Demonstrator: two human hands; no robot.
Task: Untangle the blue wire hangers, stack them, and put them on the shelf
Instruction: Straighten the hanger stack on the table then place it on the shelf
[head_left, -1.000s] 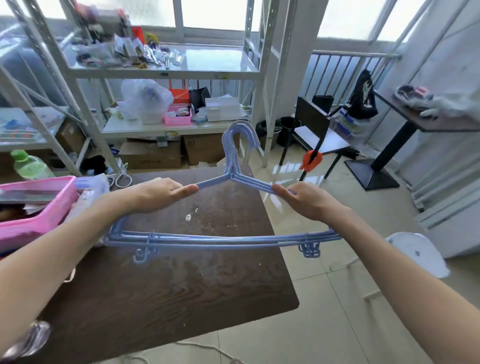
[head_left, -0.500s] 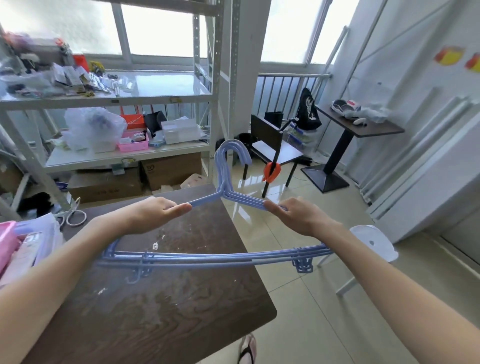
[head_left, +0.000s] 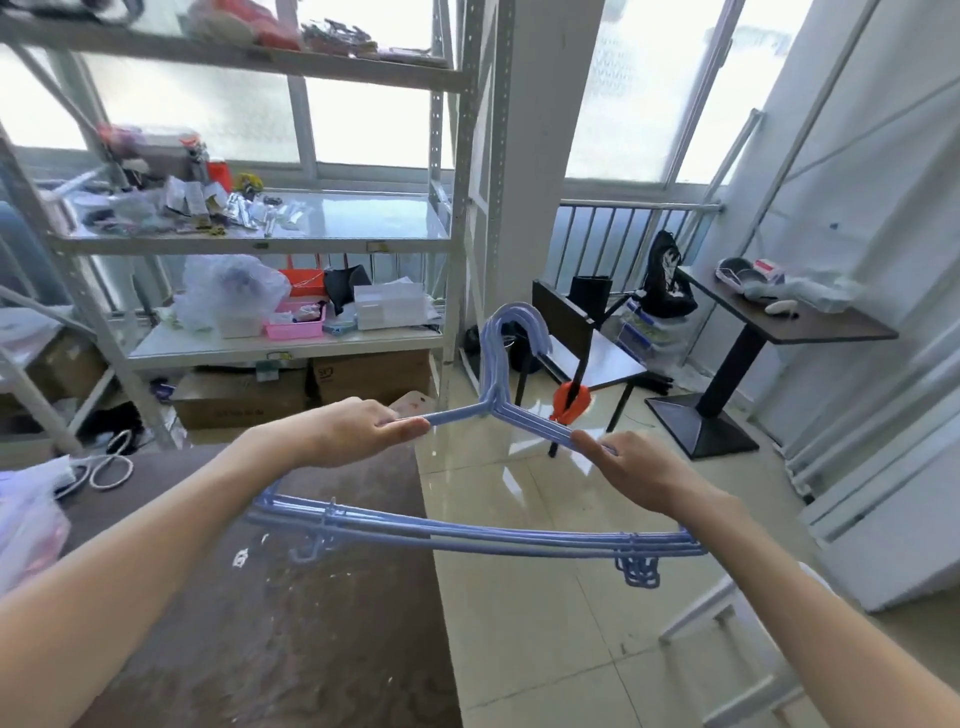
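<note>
Several blue wire hangers (head_left: 498, 540) lie stacked together as one flat bundle, hooks pointing away from me. My left hand (head_left: 353, 428) grips the left shoulder of the bundle and my right hand (head_left: 634, 467) grips the right shoulder. I hold the bundle in the air over the right edge of the dark brown table (head_left: 291, 623), partly above the tiled floor. The white metal shelf unit (head_left: 291, 241) stands ahead and to the left, its middle shelf bare at the right half.
Clutter, a pink basket (head_left: 293, 326) and plastic bags fill the shelf's left side. Scissors (head_left: 106, 462) lie on the table's far left. A black chair with an orange clamp (head_left: 570, 402), a small side table (head_left: 779, 322) and a white stool (head_left: 727, 639) stand on the floor at the right.
The view has risen and swung right, toward the shelf unit. Both hands have carried the hanger bundle up and rightward, off the table's middle toward its right edge.
</note>
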